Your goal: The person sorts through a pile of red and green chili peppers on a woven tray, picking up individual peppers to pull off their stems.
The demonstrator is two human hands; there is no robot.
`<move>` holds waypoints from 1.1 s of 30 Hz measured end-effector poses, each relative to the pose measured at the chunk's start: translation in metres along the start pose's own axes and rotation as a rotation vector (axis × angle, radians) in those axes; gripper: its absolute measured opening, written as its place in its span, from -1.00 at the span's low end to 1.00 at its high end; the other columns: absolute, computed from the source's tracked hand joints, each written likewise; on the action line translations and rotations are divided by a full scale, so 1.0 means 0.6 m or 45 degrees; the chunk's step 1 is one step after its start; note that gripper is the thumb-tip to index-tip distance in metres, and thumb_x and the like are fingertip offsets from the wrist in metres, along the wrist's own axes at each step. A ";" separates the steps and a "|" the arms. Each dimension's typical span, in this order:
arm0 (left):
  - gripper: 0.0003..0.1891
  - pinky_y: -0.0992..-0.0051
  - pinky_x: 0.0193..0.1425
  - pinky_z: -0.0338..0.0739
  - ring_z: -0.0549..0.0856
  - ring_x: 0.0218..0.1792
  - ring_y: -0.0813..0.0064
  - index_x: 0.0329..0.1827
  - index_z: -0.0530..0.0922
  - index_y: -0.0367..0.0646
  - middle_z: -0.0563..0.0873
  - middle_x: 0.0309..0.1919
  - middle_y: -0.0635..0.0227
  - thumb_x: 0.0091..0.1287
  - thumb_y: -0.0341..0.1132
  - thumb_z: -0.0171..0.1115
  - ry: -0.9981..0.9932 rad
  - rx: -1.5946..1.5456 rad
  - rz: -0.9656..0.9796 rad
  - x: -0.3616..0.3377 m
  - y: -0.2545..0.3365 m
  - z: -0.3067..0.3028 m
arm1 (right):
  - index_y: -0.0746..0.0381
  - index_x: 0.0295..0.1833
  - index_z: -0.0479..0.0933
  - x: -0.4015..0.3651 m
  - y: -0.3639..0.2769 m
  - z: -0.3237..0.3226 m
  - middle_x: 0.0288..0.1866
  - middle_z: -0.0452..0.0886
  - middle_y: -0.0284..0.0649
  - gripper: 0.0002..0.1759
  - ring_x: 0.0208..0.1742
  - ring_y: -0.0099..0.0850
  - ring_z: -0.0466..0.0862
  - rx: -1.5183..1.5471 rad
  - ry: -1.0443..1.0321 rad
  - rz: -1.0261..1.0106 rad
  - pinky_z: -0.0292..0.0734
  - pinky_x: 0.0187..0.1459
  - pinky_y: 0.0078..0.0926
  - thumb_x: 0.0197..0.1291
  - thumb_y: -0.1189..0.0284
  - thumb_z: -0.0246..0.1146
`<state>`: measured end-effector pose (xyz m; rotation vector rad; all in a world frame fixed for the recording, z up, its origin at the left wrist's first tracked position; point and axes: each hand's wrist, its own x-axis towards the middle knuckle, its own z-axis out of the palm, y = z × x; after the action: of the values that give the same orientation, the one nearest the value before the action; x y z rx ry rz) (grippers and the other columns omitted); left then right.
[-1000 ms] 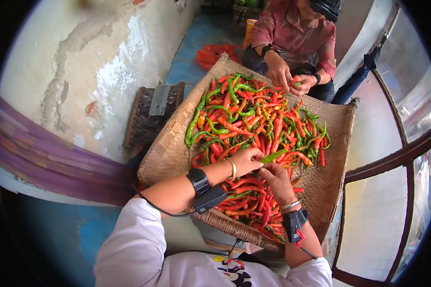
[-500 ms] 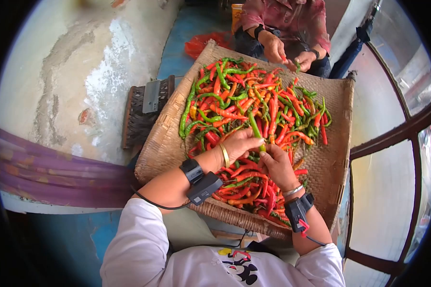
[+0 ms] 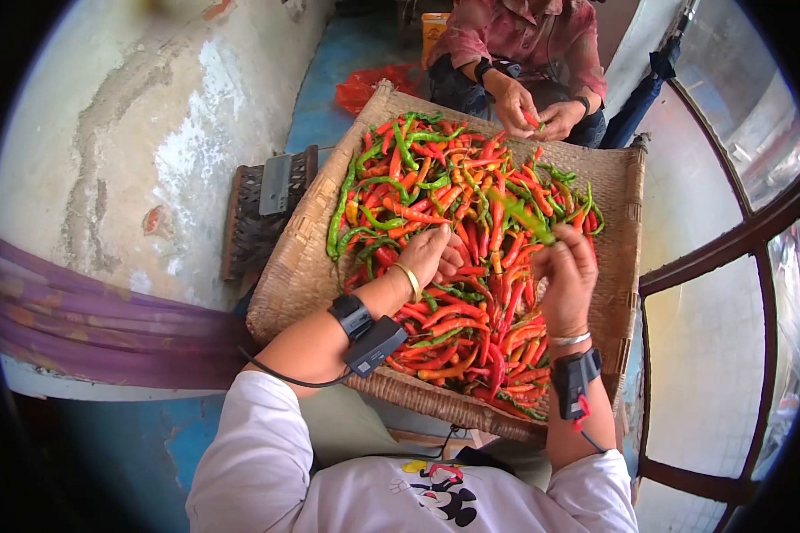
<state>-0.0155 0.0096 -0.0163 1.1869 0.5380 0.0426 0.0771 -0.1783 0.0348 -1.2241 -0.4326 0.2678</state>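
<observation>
My right hand (image 3: 569, 275) pinches a green chili pepper (image 3: 517, 213) by its end, thumb against fingers. The pepper is smeared by motion and points up and left above the pile. Lower and to the left, my left hand (image 3: 431, 256) hovers at the heap with its fingers loosely bent and apart from the thumb, with nothing visible in it. Under both hands lies a heap of red and green chili peppers (image 3: 458, 311) on a woven bamboo tray (image 3: 307, 275). Some stems and peppers beneath my hands are hidden.
Across the tray a person in a red shirt (image 3: 524, 44) holds a small red pepper (image 3: 532, 119) in both hands. A red plastic bag (image 3: 373, 86) lies behind the tray. A woven seat (image 3: 262, 213) stands left, a dark umbrella (image 3: 644, 93) leans right, beside framed window panes (image 3: 707, 355).
My hands have parted. My right hand has moved up and right with the green chili pepper, while my left has shifted slightly left and let go of it.
</observation>
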 end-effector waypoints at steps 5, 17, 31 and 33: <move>-0.79 0.55 -0.44 0.47 0.60 -0.49 0.54 -0.17 0.50 -0.17 0.63 -0.48 0.39 0.26 -0.25 0.05 0.085 0.976 0.509 0.016 -0.021 -0.011 | 0.21 0.33 -0.05 0.019 0.008 -0.027 -0.37 0.57 -0.23 -0.40 -0.52 -0.59 0.52 0.251 0.305 0.302 0.35 -0.58 -0.71 0.23 0.44 0.01; -0.69 0.31 -0.05 0.46 0.55 -0.11 0.23 -0.18 0.57 -0.04 0.55 -0.19 0.27 0.12 -0.06 0.18 -0.175 1.946 0.270 -0.001 -0.003 0.016 | 0.35 -0.09 0.45 -0.031 0.043 0.022 -0.49 0.54 -0.35 -0.80 -0.51 -0.64 0.51 -0.432 -0.502 0.582 0.44 -0.44 -0.72 0.22 0.50 0.05; -0.71 0.25 -0.34 0.48 0.61 -0.43 0.17 -0.44 0.54 -0.08 0.61 -0.55 0.19 0.01 -0.04 0.20 0.019 1.893 0.369 -0.031 0.039 0.019 | 0.29 -0.15 0.52 -0.043 0.034 0.025 -0.47 0.58 -0.27 -0.78 -0.44 -0.54 0.56 -0.782 -0.679 0.428 0.46 -0.36 -0.55 0.10 0.42 0.16; -0.71 0.26 -0.35 0.47 0.61 -0.45 0.16 -0.45 0.53 -0.10 0.61 -0.55 0.18 0.02 -0.04 0.19 0.090 1.855 0.388 -0.031 0.050 0.014 | 0.34 -0.08 0.48 -0.040 0.036 0.022 -0.42 0.57 -0.29 -0.75 -0.40 -0.57 0.55 -0.882 -0.765 0.346 0.47 -0.34 -0.59 0.15 0.46 0.13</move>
<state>-0.0206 0.0083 0.0195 2.6923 0.4065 -0.0651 0.0502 -0.1702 0.0137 -1.8851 -0.9286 0.7731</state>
